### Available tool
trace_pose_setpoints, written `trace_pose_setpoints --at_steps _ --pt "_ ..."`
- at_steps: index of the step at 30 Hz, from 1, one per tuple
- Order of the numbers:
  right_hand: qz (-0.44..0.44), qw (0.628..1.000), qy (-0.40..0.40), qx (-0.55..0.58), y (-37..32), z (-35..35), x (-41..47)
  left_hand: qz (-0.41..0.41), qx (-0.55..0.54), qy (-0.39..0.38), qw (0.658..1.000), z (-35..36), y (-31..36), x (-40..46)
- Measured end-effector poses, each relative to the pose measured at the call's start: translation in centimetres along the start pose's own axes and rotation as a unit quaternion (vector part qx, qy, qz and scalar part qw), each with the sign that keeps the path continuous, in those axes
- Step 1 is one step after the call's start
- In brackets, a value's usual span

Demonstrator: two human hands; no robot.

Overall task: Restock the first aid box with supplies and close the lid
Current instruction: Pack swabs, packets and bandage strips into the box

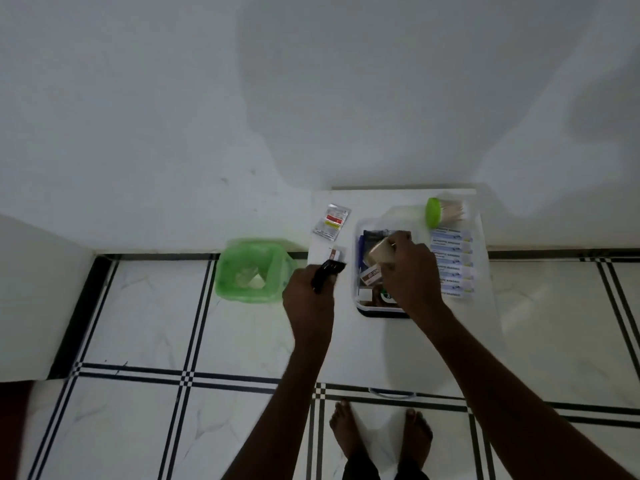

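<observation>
**Restocking the Box**

While my left hand (309, 296) gripped a black tool (327, 274), my right hand (410, 273) pinched a tan bandage roll (381, 253) over the open first aid box (360, 306), which sat on the white table (398, 348), its long axis running away from me.

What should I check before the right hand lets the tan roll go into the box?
1. Roll is over the open box, not outside it: ok.
2. Right hand grips the roll firmly: ok.
3. Free space under the roll: cannot tell, the hand hides it.
4. Left hand is out of the box, holding a dark item: ok.
5. Supplies remain outside: sachet, blue strips, green-capped jar: not ok yet.
6. Lid is ready to close: cannot tell, I see no lid clearly.
</observation>
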State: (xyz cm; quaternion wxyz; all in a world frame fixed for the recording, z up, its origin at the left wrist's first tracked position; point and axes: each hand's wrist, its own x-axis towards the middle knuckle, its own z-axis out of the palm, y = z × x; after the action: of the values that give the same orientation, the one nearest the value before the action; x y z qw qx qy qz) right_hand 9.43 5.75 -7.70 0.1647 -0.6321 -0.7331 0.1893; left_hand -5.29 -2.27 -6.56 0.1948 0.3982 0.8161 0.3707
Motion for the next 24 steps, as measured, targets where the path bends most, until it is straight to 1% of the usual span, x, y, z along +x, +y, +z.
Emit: trace_pose_setpoints --at_steps 3,4,6,9,12,13,15,17,20,22,24 --pt "-0.080 0.990 -0.076 -0.092 0.7 1.3 1.5 0.043 -0.020 -0.025 0.999 0.9 1.9 2.3" --pt "-0.097 0.985 -0.102 -0.098 1.0 1.6 1.7 0.051 -0.018 -0.033 0.998 1.2 2.3 3.0" --pt "-0.119 0.980 -0.148 -0.058 1.7 2.1 1.9 0.066 0.002 -0.053 0.996 1.9 3.2 4.2" --pt "-0.109 0.976 -0.187 -0.002 2.1 2.4 2.0 0.104 0.062 -0.107 0.987 3.0 4.0 6.1" --pt "-0.077 0.969 -0.235 -0.025 2.3 2.6 1.8 0.166 0.145 -0.129 0.967 4.3 4.5 8.0" --pt "-0.090 0.971 -0.222 -0.024 2.5 2.8 1.6 0.187 0.159 -0.134 0.960 4.9 4.7 8.5" --pt "-0.139 0.978 -0.157 -0.003 3.0 3.3 1.1 0.228 0.177 -0.148 0.946 6.0 4.8 9.2" --pt "-0.158 0.980 -0.124 -0.016 3.1 3.3 0.7 0.268 0.203 -0.149 0.930 7.1 4.7 9.6" --pt "-0.167 0.977 -0.122 -0.051 3.0 2.7 0.6 0.316 0.275 -0.139 0.897 8.4 4.1 9.7" --pt "-0.153 0.980 -0.113 -0.059 3.0 2.6 0.6 0.327 0.329 -0.135 0.876 8.7 3.8 9.5" --pt "-0.141 0.982 -0.105 -0.061 3.0 2.6 0.4 0.328 0.359 -0.134 0.864 8.8 3.9 9.5"
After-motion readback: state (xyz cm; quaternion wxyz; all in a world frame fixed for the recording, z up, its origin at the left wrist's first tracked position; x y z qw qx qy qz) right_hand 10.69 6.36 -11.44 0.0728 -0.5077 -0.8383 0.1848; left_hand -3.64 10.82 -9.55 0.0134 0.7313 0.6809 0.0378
